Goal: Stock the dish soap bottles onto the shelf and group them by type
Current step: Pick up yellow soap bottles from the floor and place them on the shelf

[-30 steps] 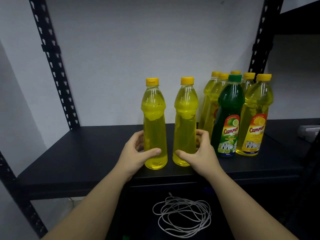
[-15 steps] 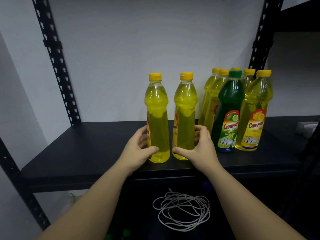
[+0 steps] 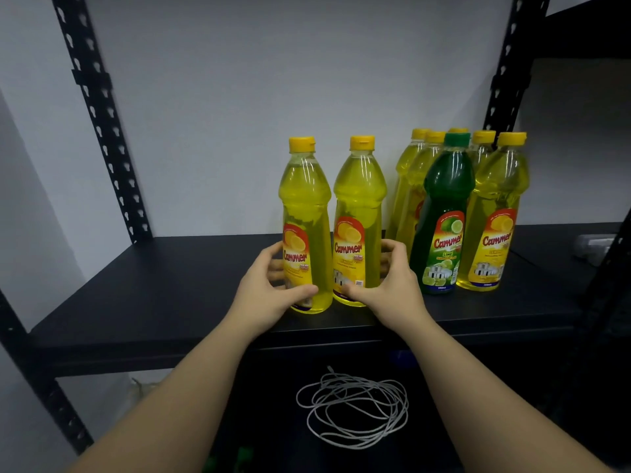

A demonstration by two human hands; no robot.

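Two yellow bottles stand upright side by side near the front edge of the black shelf (image 3: 170, 268), labels facing out. The left hand (image 3: 269, 295) is wrapped round the lower body of the left yellow bottle (image 3: 305, 227), thumb across its front; the right hand (image 3: 389, 288) grasps the right yellow bottle (image 3: 358, 220) the same way. To their right stands a cluster of yellow bottles (image 3: 491, 213) with one green bottle (image 3: 444, 216) in front. Full to the shoulder, these look heavy and bottom-weighted, with smooth, likely slippery plastic. The low grip suits sliding; lifting would want the narrower waist.
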